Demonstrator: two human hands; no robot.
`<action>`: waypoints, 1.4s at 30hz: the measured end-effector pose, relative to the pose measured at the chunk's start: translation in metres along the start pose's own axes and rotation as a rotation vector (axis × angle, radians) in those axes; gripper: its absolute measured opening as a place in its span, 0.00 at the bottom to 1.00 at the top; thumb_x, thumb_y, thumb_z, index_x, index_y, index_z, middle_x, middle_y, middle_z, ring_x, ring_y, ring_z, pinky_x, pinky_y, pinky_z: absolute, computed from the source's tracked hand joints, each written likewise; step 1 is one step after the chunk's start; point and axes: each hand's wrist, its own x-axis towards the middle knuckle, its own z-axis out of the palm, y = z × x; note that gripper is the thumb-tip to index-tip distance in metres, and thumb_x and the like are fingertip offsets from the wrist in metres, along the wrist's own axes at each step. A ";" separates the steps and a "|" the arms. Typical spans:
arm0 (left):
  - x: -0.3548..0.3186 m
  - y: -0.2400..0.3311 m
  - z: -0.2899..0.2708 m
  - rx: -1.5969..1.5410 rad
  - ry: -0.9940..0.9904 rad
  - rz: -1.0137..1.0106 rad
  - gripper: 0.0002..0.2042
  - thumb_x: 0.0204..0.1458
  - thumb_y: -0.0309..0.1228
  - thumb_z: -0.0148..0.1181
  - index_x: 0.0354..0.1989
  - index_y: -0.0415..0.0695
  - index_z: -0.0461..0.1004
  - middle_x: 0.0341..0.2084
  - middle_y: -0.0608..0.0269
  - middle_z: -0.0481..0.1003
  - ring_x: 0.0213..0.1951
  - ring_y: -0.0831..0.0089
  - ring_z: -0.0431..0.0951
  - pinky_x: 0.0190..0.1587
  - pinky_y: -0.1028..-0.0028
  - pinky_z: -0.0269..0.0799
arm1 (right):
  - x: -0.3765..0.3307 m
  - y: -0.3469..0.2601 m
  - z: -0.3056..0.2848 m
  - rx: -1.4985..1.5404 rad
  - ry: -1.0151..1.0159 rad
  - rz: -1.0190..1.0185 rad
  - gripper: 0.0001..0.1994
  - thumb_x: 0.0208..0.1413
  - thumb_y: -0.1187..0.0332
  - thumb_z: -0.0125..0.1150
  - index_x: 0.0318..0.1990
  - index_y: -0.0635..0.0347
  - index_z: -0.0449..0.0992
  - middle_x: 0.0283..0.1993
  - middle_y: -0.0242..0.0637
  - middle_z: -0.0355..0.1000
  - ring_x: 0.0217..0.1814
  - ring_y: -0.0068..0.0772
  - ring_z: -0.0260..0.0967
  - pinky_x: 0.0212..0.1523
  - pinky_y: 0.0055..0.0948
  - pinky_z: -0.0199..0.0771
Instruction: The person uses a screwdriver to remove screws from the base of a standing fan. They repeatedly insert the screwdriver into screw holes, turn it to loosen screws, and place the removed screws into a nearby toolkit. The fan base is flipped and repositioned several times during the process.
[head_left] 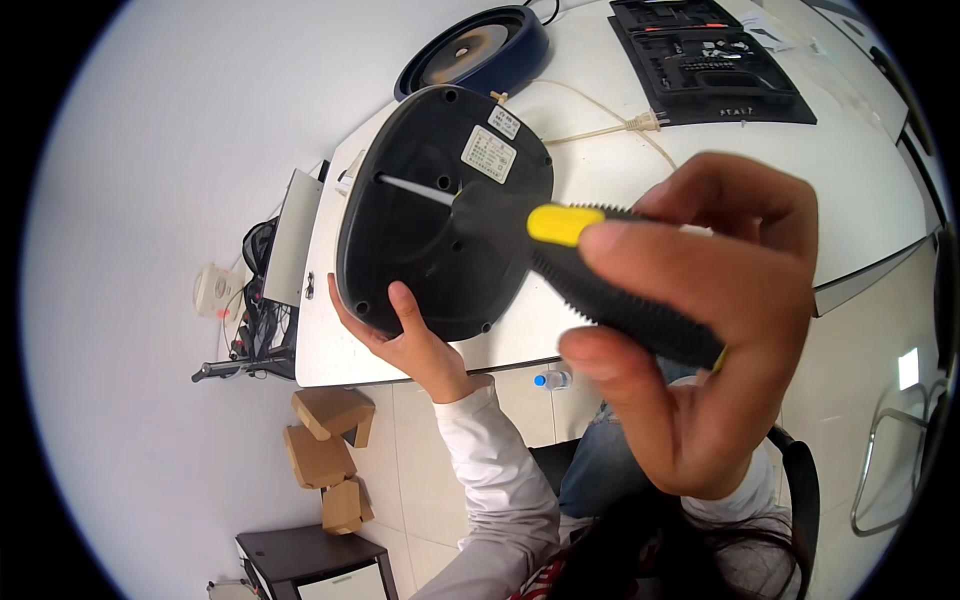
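My left hand (415,345) grips the lower edge of a black plastic appliance base (420,250), its thumb on the face turned toward me and its fingers around the rim. The base stands tilted up over the table, showing screw holes and two white labels (489,153). Close to the camera, my right hand (730,310) is closed on the thick ribbed handle of a black and yellow screwdriver (625,290). The screwdriver's shaft (415,188) points left across the base, its tip at a hole near the left rim. Whether a screw sits in that hole cannot be seen.
On the white table (840,220), a pale power cord with a plug (645,122) lies behind the base. A dark blue round housing (520,45) stands at the back, near an open black tool case (710,75). Cardboard boxes (320,455) and a bottle (552,381) are on the floor.
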 end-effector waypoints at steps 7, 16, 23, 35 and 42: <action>0.001 -0.005 -0.004 -0.038 -0.005 0.012 0.37 0.47 0.37 0.67 0.63 0.44 0.53 0.56 0.56 0.62 0.55 0.64 0.65 0.58 0.68 0.61 | -0.008 0.007 0.020 0.374 0.102 -0.110 0.32 0.32 0.74 0.77 0.46 0.59 0.63 0.46 0.49 0.64 0.44 0.35 0.71 0.38 0.22 0.80; 0.001 -0.002 -0.005 -0.049 -0.004 0.021 0.35 0.49 0.36 0.65 0.63 0.45 0.52 0.56 0.56 0.61 0.56 0.63 0.64 0.59 0.68 0.62 | -0.018 0.010 0.016 0.476 0.067 -0.033 0.35 0.35 0.76 0.74 0.51 0.55 0.57 0.51 0.54 0.61 0.51 0.43 0.70 0.45 0.37 0.80; 0.002 -0.010 -0.003 0.188 -0.005 0.152 0.37 0.49 0.41 0.64 0.63 0.41 0.51 0.56 0.55 0.61 0.56 0.63 0.64 0.58 0.69 0.62 | -0.021 -0.021 0.014 0.643 0.084 0.254 0.32 0.39 0.81 0.68 0.51 0.46 0.59 0.51 0.51 0.61 0.49 0.46 0.70 0.47 0.42 0.79; -0.005 -0.004 0.007 -0.036 0.032 0.045 0.35 0.52 0.44 0.60 0.63 0.40 0.52 0.56 0.56 0.62 0.56 0.64 0.64 0.58 0.69 0.61 | -0.032 0.013 0.027 0.704 0.151 0.175 0.35 0.37 0.81 0.70 0.53 0.46 0.58 0.51 0.51 0.60 0.45 0.46 0.73 0.42 0.38 0.82; 0.000 -0.020 -0.014 0.198 0.036 0.167 0.36 0.51 0.44 0.60 0.63 0.41 0.51 0.58 0.56 0.60 0.58 0.64 0.62 0.60 0.69 0.57 | -0.033 0.003 0.008 0.611 0.004 0.243 0.36 0.36 0.78 0.72 0.53 0.44 0.58 0.51 0.48 0.59 0.45 0.42 0.72 0.39 0.30 0.83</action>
